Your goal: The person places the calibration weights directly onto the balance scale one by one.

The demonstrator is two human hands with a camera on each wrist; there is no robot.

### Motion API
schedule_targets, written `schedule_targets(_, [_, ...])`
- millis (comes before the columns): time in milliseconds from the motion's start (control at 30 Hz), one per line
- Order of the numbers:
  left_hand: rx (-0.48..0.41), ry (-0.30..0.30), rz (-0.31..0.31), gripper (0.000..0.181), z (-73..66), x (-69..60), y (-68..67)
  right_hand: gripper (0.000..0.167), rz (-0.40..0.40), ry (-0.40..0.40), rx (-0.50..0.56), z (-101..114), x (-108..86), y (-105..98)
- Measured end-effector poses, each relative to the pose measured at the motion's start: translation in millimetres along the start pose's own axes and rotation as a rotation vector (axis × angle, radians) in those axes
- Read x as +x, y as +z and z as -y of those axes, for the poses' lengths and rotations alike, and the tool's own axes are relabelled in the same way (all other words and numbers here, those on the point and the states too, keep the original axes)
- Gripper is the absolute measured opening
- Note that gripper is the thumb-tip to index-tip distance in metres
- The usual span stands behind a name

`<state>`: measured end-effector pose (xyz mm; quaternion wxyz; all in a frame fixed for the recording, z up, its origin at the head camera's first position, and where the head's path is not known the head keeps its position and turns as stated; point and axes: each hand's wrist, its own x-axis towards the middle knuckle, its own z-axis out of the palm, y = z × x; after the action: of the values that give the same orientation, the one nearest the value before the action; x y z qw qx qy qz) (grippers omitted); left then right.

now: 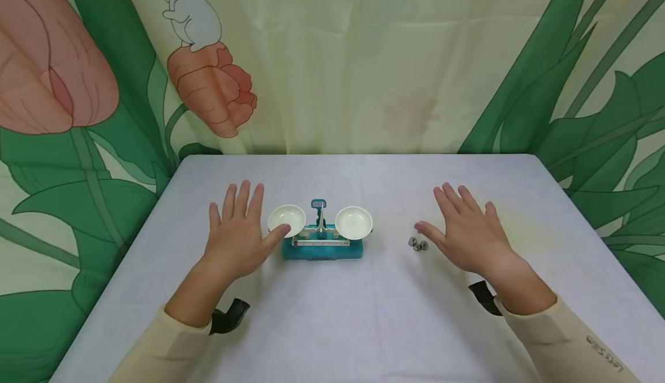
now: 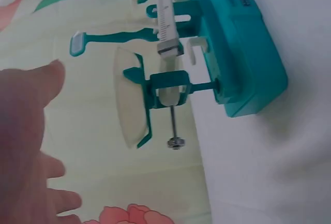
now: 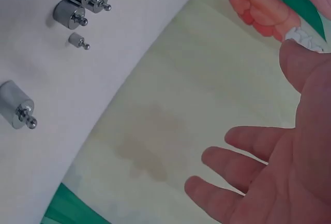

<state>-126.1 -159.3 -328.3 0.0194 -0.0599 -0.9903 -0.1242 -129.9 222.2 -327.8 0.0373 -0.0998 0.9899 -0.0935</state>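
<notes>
Left hand point(image 1: 236, 237) by scale point(image 1: 322, 252), right hand point(image 1: 470, 235) by weights point(image 1: 423, 245), grips spread, knobs point(image 3: 31, 123) clear only from right wrist

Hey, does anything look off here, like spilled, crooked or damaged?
Only a brownish blotch on the pale backdrop behind the table: it lacks the crisp outlines of the printed leaves, so it may be a stain. The balance scale stands upright.

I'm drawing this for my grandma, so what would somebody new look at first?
Probably the teal balance scale near the middle of the white table. Then the left hand and right hand, spread on either side of it, with little metal weights near the right hand. Behind the table, a printed rabbit sitting on a carrot stands out on the backdrop.
</notes>
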Motion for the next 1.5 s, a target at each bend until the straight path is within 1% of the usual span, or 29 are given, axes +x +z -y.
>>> schedule_targets(67, [-0.043,0.006,-0.046,0.094,1.0,0.2,1.5,0.091,-0.016,-0.024,0.028,-0.6,-0.5,0.8])
schedule_targets(133, [-0.112,0.011,-0.103,0.092,2.6,0.4,4.2,0.084,-0.041,-0.046,0.075,-1.6,-1.2,2.8])
schedule_targets(200, [-0.198,0.012,-0.159,0.088,4.1,-0.4,7.6,0.079,-0.063,-0.056,0.128,-2.8,-2.3,5.8])
schedule_targets(300, [-0.354,0.012,-0.219,0.078,6.7,-3.9,13.9,0.074,-0.078,-0.057,0.207,-4.5,-4.9,12.2])
schedule_targets(400, [-0.497,0.004,-0.259,0.070,9.2,-9.9,21.0,0.069,-0.082,-0.058,0.256,-5.7,-7.0,18.4])
schedule_targets(467, [-0.574,0.004,-0.286,0.066,10.5,-14.2,25.6,0.065,-0.092,-0.063,0.274,-6.7,-7.5,22.5])
schedule_targets(533, [-0.618,-0.002,-0.307,0.063,12.2,-18.6,30.8,0.061,-0.103,-0.064,0.288,-7.6,-7.7,26.8])
schedule_targets(600, [-0.639,-0.016,-0.316,0.060,14.9,-22.7,35.5,0.058,-0.111,-0.061,0.301,-8.4,-8.2,30.9])
schedule_targets(700, [-0.659,-0.073,-0.294,0.059,21.5,-27.9,42.7,0.055,-0.115,-0.056,0.317,-9.1,-9.1,36.2])
schedule_targets(800, [-0.693,-0.148,-0.230,0.058,29.5,-30.8,50.1,0.055,-0.109,-0.053,0.319,-9.5,-9.8,40.3])
schedule_targets(867, [-0.717,-0.186,-0.179,0.057,34.2,-31.3,55.1,0.055,-0.103,-0.052,0.318,-10.2,-10.1,42.6])
schedule_targets(967, [-0.730,-0.219,-0.114,0.056,39.5,-30.5,62.4,0.055,-0.096,-0.052,0.319,-12.2,-10.4,46.5])
schedule_targets(1100, [-0.721,-0.258,-0.059,0.055,43.1,-28.7,70.3,0.054,-0.088,-0.051,0.329,-15.2,-10.5,52.4])
schedule_targets(1233, [-0.695,-0.291,0.009,0.058,43.3,-26.5,75.7,0.052,-0.090,-0.050,0.335,-17.5,-10.2,56.7])
schedule_targets(1300, [-0.684,-0.294,0.040,0.059,42.4,-24.8,77.8,0.051,-0.093,-0.046,0.335,-18.1,-9.7,58.1])
schedule_targets(1400, [-0.679,-0.282,0.062,0.058,39.8,-21.7,80.8,0.050,-0.098,-0.045,0.333,-18.9,-8.4,60.1])
schedule_targets(1500, [-0.692,-0.265,0.064,0.055,37.1,-19.1,83.5,0.048,-0.095,-0.043,0.328,-19.4,-7.6,62.1])
